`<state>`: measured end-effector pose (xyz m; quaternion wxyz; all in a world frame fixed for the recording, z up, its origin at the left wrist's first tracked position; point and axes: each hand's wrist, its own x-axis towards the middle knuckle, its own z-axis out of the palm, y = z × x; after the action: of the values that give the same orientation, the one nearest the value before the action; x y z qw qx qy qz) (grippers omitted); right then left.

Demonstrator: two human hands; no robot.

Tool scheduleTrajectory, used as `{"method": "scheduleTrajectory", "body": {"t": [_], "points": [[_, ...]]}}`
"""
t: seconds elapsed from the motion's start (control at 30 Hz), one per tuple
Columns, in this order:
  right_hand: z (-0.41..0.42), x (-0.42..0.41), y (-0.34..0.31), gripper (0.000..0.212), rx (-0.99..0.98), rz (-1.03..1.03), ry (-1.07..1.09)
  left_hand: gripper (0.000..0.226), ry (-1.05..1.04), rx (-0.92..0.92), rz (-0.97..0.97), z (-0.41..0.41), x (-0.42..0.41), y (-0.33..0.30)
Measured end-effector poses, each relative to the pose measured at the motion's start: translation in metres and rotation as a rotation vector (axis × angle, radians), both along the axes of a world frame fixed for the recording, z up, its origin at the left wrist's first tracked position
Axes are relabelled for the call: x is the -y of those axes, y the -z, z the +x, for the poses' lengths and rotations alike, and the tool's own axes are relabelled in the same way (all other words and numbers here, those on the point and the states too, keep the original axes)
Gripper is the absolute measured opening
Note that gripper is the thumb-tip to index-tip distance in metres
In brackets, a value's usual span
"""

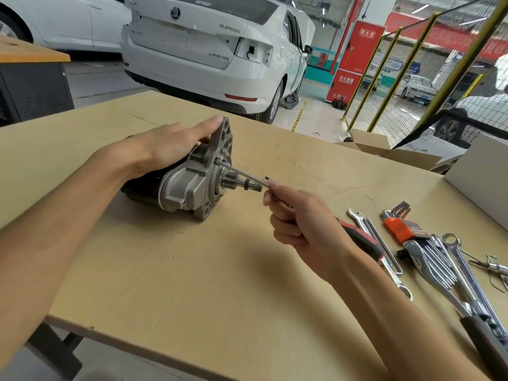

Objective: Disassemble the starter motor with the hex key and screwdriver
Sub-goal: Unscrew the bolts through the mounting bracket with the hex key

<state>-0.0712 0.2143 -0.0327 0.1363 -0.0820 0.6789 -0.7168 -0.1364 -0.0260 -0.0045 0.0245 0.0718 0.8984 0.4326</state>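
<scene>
The starter motor (189, 185) lies on its side on the wooden table (192, 270), black body to the left, silver nose housing and pinion gear pointing right. My left hand (167, 147) rests on top of it, fingers stretched over the mounting flange. My right hand (297, 221) grips a hex key (243, 174), whose tip sits in a bolt head on the flange face just above the pinion. A screwdriver with a red and black handle (362, 240) lies on the table behind my right wrist.
Wrenches (450, 259), a hex key set in an orange holder (398, 222) and a ratchet handle (483, 336) lie at the table's right. Cardboard boxes (390, 152) stand at the far right edge. A white car (214, 50) is parked beyond the table.
</scene>
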Motion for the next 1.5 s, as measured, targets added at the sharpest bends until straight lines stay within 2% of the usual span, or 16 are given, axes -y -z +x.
{"method": "scheduleTrajectory", "body": {"t": [0.07, 0.17, 0.27, 0.4, 0.5, 0.57, 0.63, 0.67, 0.87, 1.07, 1.3, 1.43, 1.5], "points": [[0.000, 0.006, 0.003, 0.040, -0.190, 0.154, 0.076, 0.083, 0.003, -0.010, -0.057, 0.005, -0.002, -0.002], [0.000, 0.011, 0.003, 0.040, -0.568, 0.421, 0.199, 0.072, 0.015, -0.087, -0.139, 0.006, -0.004, -0.003], [-0.003, 0.009, 0.002, 0.034, -0.714, 0.464, 0.210, 0.071, 0.042, -0.093, -0.121, 0.007, -0.003, -0.003], [-0.005, 0.005, 0.002, 0.034, -0.675, 0.441, 0.169, 0.074, 0.062, -0.161, -0.164, 0.007, -0.002, -0.002], [-0.005, 0.005, 0.002, 0.037, -0.631, 0.408, 0.148, 0.078, 0.113, -0.440, -0.189, 0.009, -0.007, 0.000], [-0.004, 0.006, 0.002, 0.038, -0.620, 0.409, 0.162, 0.067, 0.215, -0.555, -0.233, 0.012, -0.010, -0.002], [-0.003, 0.006, 0.001, 0.039, -0.614, 0.413, 0.168, 0.042, 0.314, -0.522, -0.263, 0.013, -0.010, -0.002], [-0.003, 0.006, 0.000, 0.039, -0.606, 0.412, 0.163, 0.036, 0.336, -0.483, -0.260, 0.013, -0.010, -0.003], [-0.008, -0.006, -0.012, 0.030, -0.409, 0.270, 0.074, 0.037, 0.350, -0.448, -0.213, 0.010, -0.010, -0.002], [-0.009, -0.039, -0.029, 0.028, -0.433, 0.359, -0.055, 0.033, 0.353, -0.464, -0.183, 0.011, -0.010, -0.003], [-0.008, -0.037, -0.012, 0.020, -0.626, 0.429, 0.058, 0.031, 0.362, -0.471, -0.216, 0.010, -0.007, -0.003], [-0.009, -0.034, -0.005, 0.027, -0.701, 0.405, 0.120, 0.032, 0.350, -0.463, -0.214, 0.010, -0.006, -0.002], [-0.009, -0.031, -0.003, 0.017, -0.775, 0.450, 0.168, 0.030, 0.353, -0.464, -0.217, 0.011, -0.005, -0.003]]}}
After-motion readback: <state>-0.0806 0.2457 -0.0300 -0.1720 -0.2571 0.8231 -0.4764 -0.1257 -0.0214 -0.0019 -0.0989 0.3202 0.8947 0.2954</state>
